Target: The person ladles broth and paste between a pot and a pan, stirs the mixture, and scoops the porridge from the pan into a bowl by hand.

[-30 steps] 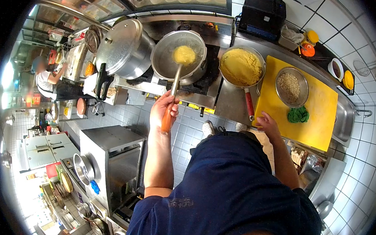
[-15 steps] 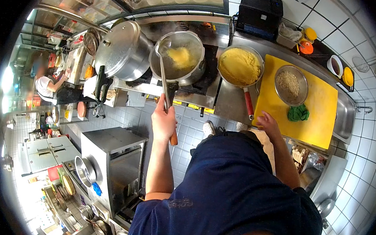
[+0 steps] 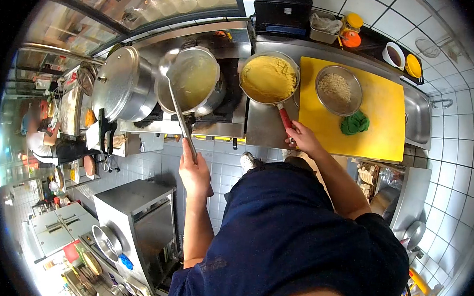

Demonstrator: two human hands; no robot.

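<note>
My left hand [image 3: 194,170] is closed around the handle of a long metal ladle [image 3: 179,113]. The ladle's head lies over the left rim of an open pot [image 3: 214,96] on the stove, which holds cloudy, pale yellow liquid [image 3: 189,81]. My right hand [image 3: 305,138] grips the red handle of a pan [image 3: 284,118]. Yellow crumbly food [image 3: 268,79] fills that pan, which sits on the steel counter right of the stove. Right of it, a metal bowl [image 3: 357,106] of pale flakes [image 3: 334,89] and a green cloth [image 3: 354,123] rest on a yellow cutting board [image 3: 379,142].
A large lidded pressure cooker [image 3: 114,82] stands left of the pot, its black handle [image 3: 106,133] jutting forward. To the far right is a sink [image 3: 418,117]. A steel cabinet [image 3: 130,198] is at lower left. Another person [image 3: 39,137] works at the far left.
My right hand has moved from beside the pan handle onto it. The ladle's head has shifted left to the pot's rim. The yellow lump in the pot has spread out. The camera view has shifted.
</note>
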